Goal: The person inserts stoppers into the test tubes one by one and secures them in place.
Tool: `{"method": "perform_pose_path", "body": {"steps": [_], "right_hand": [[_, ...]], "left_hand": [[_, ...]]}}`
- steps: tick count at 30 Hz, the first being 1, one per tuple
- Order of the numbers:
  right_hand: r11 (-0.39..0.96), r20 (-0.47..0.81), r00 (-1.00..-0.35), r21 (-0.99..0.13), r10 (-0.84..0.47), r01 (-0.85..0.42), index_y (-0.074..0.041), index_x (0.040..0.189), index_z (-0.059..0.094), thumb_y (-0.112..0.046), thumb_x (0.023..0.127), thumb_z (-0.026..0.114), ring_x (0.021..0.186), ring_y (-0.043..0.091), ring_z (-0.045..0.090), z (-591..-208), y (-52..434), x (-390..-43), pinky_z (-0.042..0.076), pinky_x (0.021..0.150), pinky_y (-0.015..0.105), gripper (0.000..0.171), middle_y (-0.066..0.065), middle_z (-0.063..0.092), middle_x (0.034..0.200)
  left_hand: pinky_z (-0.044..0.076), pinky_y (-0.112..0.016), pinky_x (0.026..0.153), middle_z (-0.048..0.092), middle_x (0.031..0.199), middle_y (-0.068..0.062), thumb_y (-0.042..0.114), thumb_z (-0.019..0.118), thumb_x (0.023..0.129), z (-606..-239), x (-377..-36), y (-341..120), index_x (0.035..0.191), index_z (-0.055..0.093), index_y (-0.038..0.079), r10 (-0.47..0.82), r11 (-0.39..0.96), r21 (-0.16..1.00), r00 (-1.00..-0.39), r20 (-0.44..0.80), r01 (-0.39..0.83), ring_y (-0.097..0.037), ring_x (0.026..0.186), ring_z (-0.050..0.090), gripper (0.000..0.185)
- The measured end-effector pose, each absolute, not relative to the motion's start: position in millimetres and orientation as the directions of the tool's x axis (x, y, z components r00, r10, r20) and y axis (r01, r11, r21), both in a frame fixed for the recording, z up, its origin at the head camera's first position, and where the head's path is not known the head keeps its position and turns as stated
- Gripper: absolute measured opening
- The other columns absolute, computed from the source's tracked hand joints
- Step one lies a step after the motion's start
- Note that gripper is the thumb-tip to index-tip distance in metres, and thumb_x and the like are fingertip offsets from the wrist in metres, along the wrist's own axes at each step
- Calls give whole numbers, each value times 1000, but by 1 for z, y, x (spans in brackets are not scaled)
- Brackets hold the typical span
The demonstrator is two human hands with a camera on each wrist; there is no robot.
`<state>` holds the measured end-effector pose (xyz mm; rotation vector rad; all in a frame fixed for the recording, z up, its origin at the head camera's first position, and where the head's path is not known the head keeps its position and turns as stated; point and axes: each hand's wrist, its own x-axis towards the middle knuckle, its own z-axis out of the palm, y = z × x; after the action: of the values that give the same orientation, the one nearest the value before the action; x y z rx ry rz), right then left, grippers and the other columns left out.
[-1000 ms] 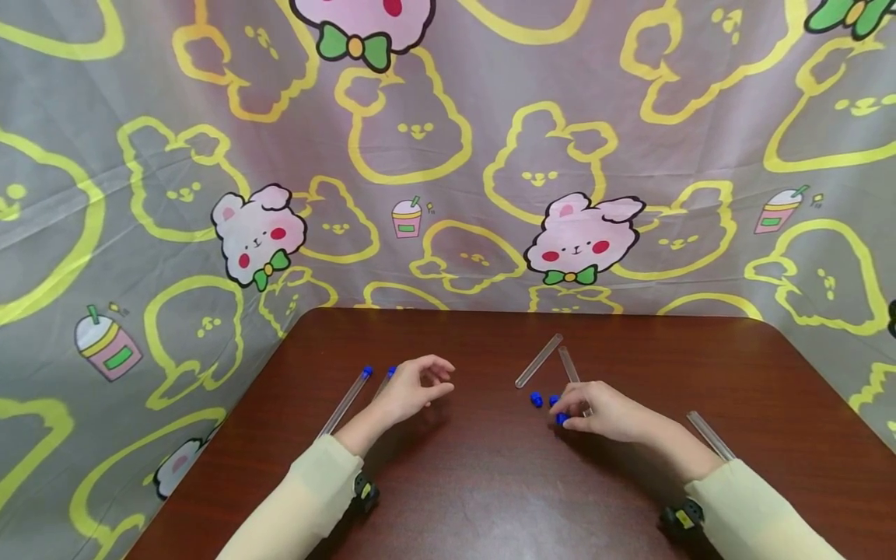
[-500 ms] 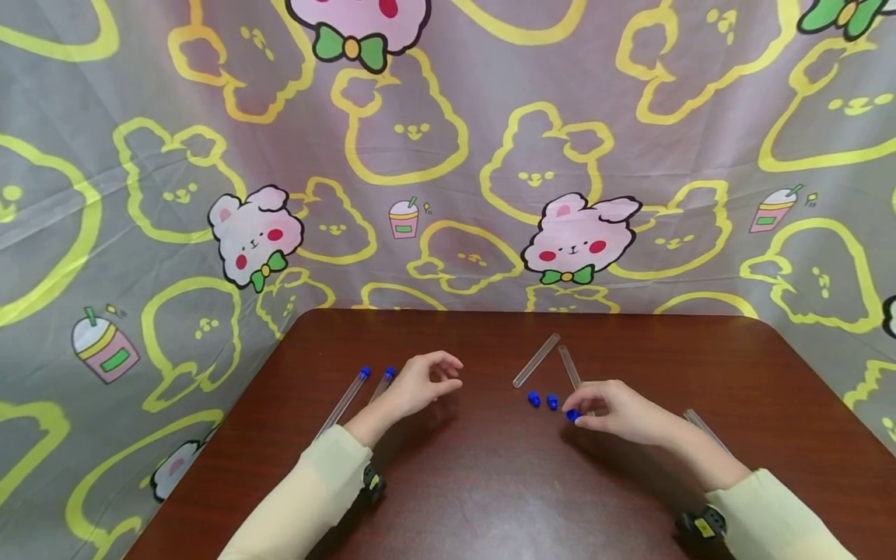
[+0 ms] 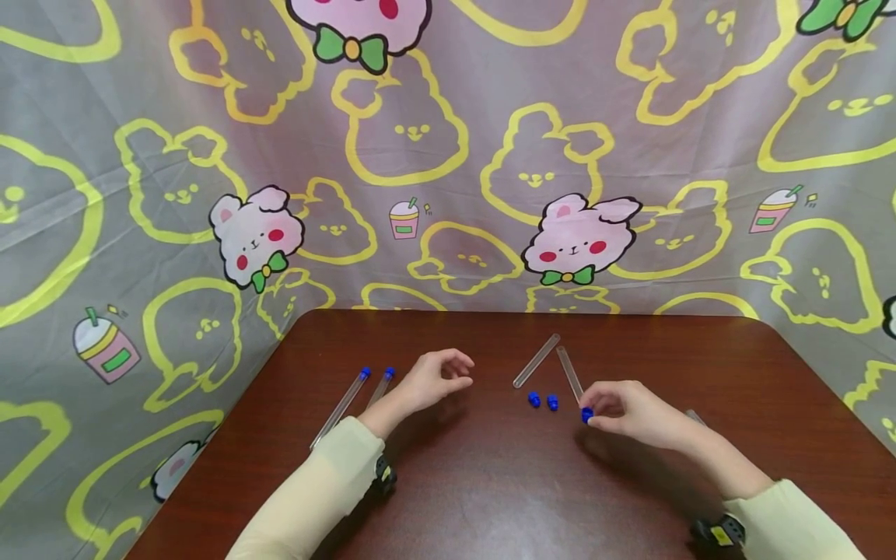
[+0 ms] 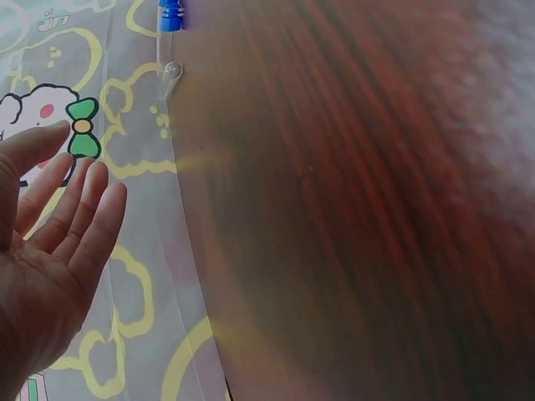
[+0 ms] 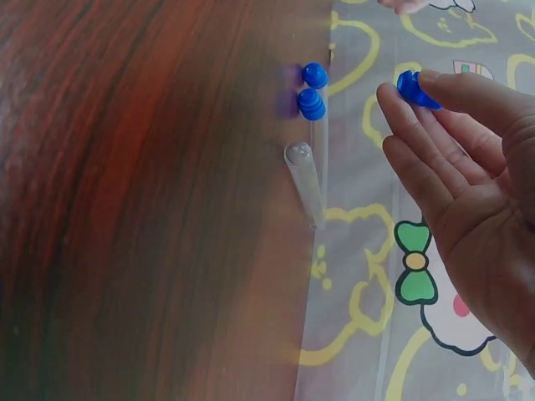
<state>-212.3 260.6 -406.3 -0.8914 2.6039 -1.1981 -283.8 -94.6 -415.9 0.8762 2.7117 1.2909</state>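
Observation:
My right hand [image 3: 626,410] pinches a small blue test-tube cap [image 5: 415,90] between thumb and fingertips, raised over the table. Beside that hand lies a clear test tube [image 3: 569,372], its near end right by the fingertips. A second uncapped tube [image 3: 537,362] slants to its left. Two more blue caps, a left one [image 3: 534,399] and a right one [image 3: 553,403], sit in front of these tubes. My left hand [image 3: 430,383] hovers over the left-centre of the table, fingers relaxed and bent, holding nothing; in the left wrist view its palm shows bare.
To the left lie two tubes with blue caps on, an outer one [image 3: 343,407] and an inner one [image 3: 381,386] partly behind the left forearm. Another clear tube [image 3: 698,418] is mostly hidden by the right forearm. A patterned curtain [image 3: 448,155] encloses the brown table [image 3: 476,482].
The right hand has lifted the blue cap off the table area beside the other two and carried it rightward, turning it. My left hand has drifted slightly right.

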Motion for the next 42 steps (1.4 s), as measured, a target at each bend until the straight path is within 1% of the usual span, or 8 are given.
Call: {"method": "perform_pose_path", "body": {"steps": [5, 8, 15, 19, 22, 27, 34, 42], "right_hand": [[475, 136, -822, -759, -554, -446, -7, 101, 62, -4, 85, 74, 84, 12, 64, -403, 264, -209, 55, 76, 30, 20, 4, 68, 91], [478, 160, -825, -749, -542, -460, -8, 100, 62, -3, 84, 74, 82, 12, 65, -403, 267, -207, 55, 74, 28, 20, 2, 68, 89], [500, 193, -837, -725, -511, -473, -11, 97, 63, -3, 83, 75, 78, 12, 64, -405, 274, -203, 55, 70, 26, 20, -2, 68, 84], [502, 196, -840, -725, -506, -471, -11, 97, 63, -3, 84, 75, 78, 12, 64, -405, 277, -201, 54, 70, 26, 19, 1, 68, 84], [493, 199, -842, -734, -502, -467, -11, 97, 62, -4, 84, 75, 79, 12, 65, -405, 280, -200, 54, 70, 26, 19, 6, 69, 85], [472, 191, -845, -757, -499, -451, -9, 98, 62, -4, 84, 75, 80, 13, 66, -405, 282, -200, 54, 70, 25, 19, 11, 69, 87], [488, 231, -844, -729, -485, -480, -13, 97, 63, -3, 83, 75, 79, 12, 65, -407, 286, -199, 53, 69, 25, 21, 8, 69, 86], [527, 200, -871, -728, -449, -439, -12, 98, 63, -7, 85, 75, 81, 11, 63, -406, 292, -198, 54, 70, 26, 19, 1, 68, 87]], "left_hand": [[49, -27, 71, 64, 89, 3, 11, 74, 87, -416, -290, -86, 106, 67, 6, 508, 504, 703, -831, 227, 501, -13, 80, 58, 21], [49, -27, 71, 64, 88, 3, 11, 74, 87, -415, -292, -82, 105, 68, 8, 517, 499, 702, -824, 230, 509, -14, 80, 59, 20], [49, -26, 69, 64, 88, 3, 11, 75, 86, -417, -299, -73, 107, 67, 4, 535, 489, 698, -812, 233, 522, -12, 79, 58, 23], [48, -26, 70, 65, 88, 1, 11, 75, 86, -419, -304, -69, 107, 67, 2, 541, 484, 688, -803, 251, 541, -13, 79, 58, 24], [48, -26, 70, 65, 88, 0, 11, 75, 85, -421, -308, -65, 107, 67, 1, 543, 476, 689, -799, 258, 546, -14, 79, 59, 25], [48, -25, 70, 65, 89, 2, 13, 75, 86, -425, -315, -56, 108, 67, 2, 548, 480, 695, -802, 239, 535, -13, 79, 59, 26], [48, -25, 69, 65, 89, 1, 16, 76, 86, -432, -324, -39, 111, 67, 1, 542, 510, 698, -818, 194, 503, -11, 79, 60, 30], [48, -24, 73, 67, 92, 0, 20, 77, 85, -434, -333, -17, 111, 67, 4, 537, 564, 659, -827, 164, 497, -10, 81, 62, 32]]}}
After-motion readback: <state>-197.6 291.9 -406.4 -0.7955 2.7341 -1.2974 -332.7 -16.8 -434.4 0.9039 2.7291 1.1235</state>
